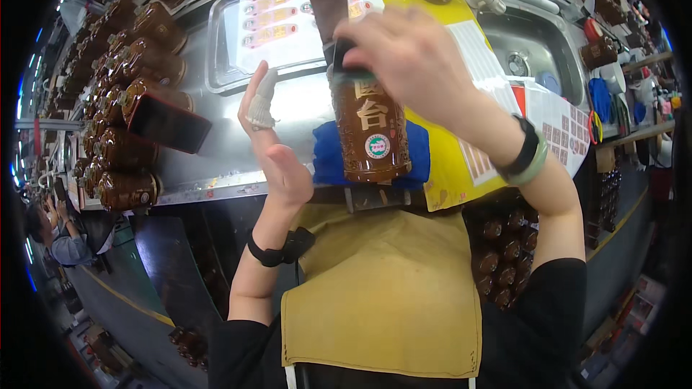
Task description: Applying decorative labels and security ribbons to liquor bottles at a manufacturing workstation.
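My right hand (411,57) grips the top of a brown glazed ceramic bottle (370,133) that stands upright on a blue cloth (328,155) at the front of a steel counter. The bottle bears a round sticker and pale raised characters. My left hand (270,137) is raised just left of the bottle, open, palm toward it, with a white tape wrap on one fingertip. It does not touch the bottle. I wear a mustard apron (382,288).
Several brown bottles (122,101) lie stacked at the counter's left. A clear tray of label sheets (277,18) sits behind, with yellow sheets (447,166) at right, a steel sink (530,47) beyond, more bottles (501,252) under the counter. A person (61,238) sits at far left.
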`<state>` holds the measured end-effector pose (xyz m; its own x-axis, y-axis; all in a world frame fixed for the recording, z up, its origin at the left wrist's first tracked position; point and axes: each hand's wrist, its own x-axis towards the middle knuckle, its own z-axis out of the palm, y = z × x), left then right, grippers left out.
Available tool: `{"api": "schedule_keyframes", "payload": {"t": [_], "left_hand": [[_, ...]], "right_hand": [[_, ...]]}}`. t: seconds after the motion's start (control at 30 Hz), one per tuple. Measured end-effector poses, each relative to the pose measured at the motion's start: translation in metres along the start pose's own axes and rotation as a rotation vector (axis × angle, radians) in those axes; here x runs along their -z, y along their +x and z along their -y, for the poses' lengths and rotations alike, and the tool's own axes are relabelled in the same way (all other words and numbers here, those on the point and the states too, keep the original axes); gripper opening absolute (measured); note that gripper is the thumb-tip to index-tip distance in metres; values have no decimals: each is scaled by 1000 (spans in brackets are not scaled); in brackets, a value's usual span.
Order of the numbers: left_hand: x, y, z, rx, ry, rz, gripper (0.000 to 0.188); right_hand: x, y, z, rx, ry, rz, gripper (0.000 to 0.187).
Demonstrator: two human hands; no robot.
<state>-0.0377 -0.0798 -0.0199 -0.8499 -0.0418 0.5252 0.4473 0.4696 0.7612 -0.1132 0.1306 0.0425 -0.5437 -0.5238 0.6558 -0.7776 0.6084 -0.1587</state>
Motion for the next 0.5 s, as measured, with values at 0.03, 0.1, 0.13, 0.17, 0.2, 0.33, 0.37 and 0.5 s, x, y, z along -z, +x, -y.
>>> {"api": "schedule_keyframes", "payload": {"t": [0.03,0.1,0.13,0.17,0.2,0.33,0.37,0.5], "left_hand": [[0,2,-3,40,-13,-6,104],[0,-1,-2,42,-65,-30,100],[0,-3,0,45,-119,-48,96],[-1,-6,4,45,-123,-53,96],[-1,-7,6,85,-161,-52,97],[-5,-13,5,231,-339,-7,100],[-5,-14,4,250,-386,20,101],[-10,-18,-10,129,-318,169,99]], "right_hand": [[4,10,-7,39,-82,-35,10],[6,5,-1,136,-160,-16,10],[1,-12,14,210,-128,1,12],[1,-26,29,285,-97,22,13],[8,-34,47,308,49,92,15],[9,-34,45,124,270,149,18],[0,-26,27,-19,233,63,20],[24,5,-13,-47,31,-91,23]]}}
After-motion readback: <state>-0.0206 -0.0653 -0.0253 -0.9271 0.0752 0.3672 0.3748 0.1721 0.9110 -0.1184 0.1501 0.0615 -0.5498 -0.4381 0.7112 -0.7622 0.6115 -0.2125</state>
